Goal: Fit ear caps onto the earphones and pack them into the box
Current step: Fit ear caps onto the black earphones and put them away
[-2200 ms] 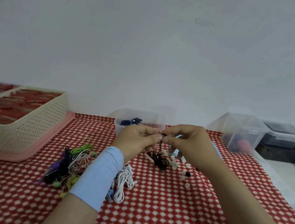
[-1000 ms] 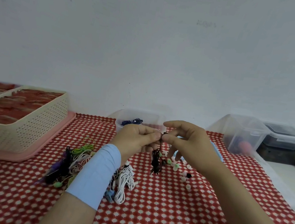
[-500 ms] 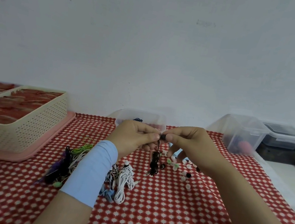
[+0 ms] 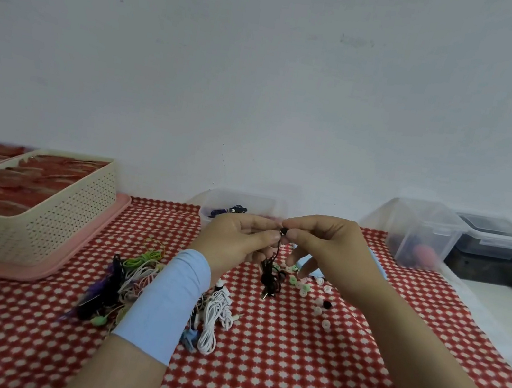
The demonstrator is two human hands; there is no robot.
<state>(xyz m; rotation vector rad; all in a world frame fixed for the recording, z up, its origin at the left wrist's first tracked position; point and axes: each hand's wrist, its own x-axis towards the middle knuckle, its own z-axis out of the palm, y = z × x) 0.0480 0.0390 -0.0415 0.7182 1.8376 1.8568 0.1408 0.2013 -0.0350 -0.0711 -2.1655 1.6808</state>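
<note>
- The left hand [image 4: 236, 241] and the right hand [image 4: 323, 249] were held up above the tabletop [image 4: 283, 384], with their fingertips almost touching.
- Both hands pinched the top end of a black earphone [image 4: 270, 276] with thumb and first finger.
- The little black bud sat right between the two hands. It was too small to tell if a cap was on it.
- The rest of the cord hung down in a bunch toward the tabletop.
- Loose ear caps [image 4: 303, 290] lay on the tabletop under the right hand, just beside the hanging cord.
- A clear box [image 4: 266, 207] stood just behind the hands, with a blue cord inside.
- A pile of earphones [image 4: 139, 276] lay near the left arm, which wore a blue sleeve [image 4: 165, 304].
</note>
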